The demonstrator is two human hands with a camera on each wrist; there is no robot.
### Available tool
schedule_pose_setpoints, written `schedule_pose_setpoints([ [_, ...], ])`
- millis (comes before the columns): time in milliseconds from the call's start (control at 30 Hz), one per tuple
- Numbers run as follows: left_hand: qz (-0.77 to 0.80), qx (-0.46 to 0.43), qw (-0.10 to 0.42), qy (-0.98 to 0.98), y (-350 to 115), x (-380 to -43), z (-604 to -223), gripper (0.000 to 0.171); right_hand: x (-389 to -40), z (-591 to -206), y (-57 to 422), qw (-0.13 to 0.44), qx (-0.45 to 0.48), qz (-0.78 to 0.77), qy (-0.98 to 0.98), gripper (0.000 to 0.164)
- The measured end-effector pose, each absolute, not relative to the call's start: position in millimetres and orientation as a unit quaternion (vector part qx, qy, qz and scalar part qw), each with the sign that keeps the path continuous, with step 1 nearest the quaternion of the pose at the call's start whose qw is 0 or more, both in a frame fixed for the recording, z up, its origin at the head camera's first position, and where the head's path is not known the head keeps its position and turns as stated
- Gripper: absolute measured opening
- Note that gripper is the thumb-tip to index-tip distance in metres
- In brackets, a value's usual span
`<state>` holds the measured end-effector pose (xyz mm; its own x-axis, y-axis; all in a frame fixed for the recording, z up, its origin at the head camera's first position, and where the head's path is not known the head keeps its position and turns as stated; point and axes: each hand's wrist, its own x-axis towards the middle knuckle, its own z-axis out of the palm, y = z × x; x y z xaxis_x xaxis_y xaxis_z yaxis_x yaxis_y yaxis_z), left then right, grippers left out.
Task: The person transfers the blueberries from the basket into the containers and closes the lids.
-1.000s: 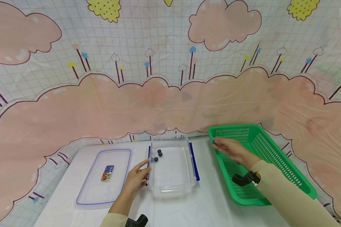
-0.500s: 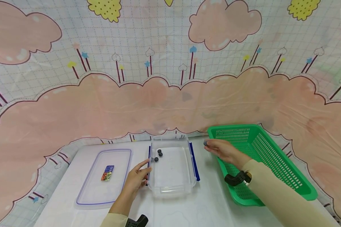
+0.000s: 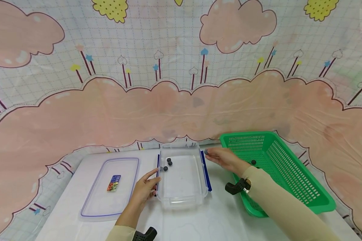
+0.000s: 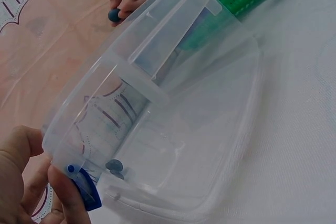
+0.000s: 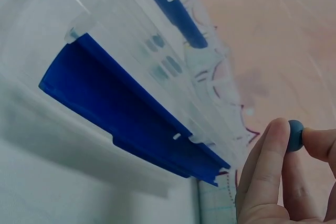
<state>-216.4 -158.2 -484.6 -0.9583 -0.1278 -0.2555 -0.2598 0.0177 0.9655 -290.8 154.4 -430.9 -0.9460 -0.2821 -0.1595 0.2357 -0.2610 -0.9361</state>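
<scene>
A clear plastic food container (image 3: pixel 184 192) with blue side latches stands mid-table, several small dark blue balls (image 3: pixel 165 168) in its left part. My left hand (image 3: pixel 143 187) holds its left side, fingers and thumb at the wall beside the blue latch (image 4: pixel 88 191). Between the thumb and fingertips of my right hand (image 3: pixel 224 159) is one small dark blue ball (image 5: pixel 295 135), pinched just beyond the container's right latch (image 5: pixel 121 108). In the left wrist view that pinched ball (image 4: pixel 114 15) shows past the container's far wall.
The green perforated basket (image 3: pixel 289 160) stands right of the container, partly under my right forearm, a dark ball (image 3: pixel 253 162) visible inside. A clear lid (image 3: pixel 99 201) with a blue seal and a colourful label (image 3: pixel 114 183) lies on the left. A patterned cloth (image 3: pixel 181 113) hangs behind.
My right hand has moved left from over the basket's rim to the container's right side, still pinching the ball. A ball in the basket has come into view. The left hand stays put.
</scene>
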Motion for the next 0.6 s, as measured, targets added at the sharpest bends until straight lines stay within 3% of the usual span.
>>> schedule_pose_setpoints([
  [233, 0.686, -0.141, 0.047, 0.712, -157.1, -217.5, -485.6, 0.047, -292.7, -437.4, 135.4, 0.176, -0.013, -0.773, 0.609, 0.038],
  [600, 0.685, -0.142, 0.049, 0.713, -157.6, -217.0, -484.2, 0.047, -293.9, -432.1, 115.0, 0.176, -0.023, -0.756, 0.630, 0.038],
])
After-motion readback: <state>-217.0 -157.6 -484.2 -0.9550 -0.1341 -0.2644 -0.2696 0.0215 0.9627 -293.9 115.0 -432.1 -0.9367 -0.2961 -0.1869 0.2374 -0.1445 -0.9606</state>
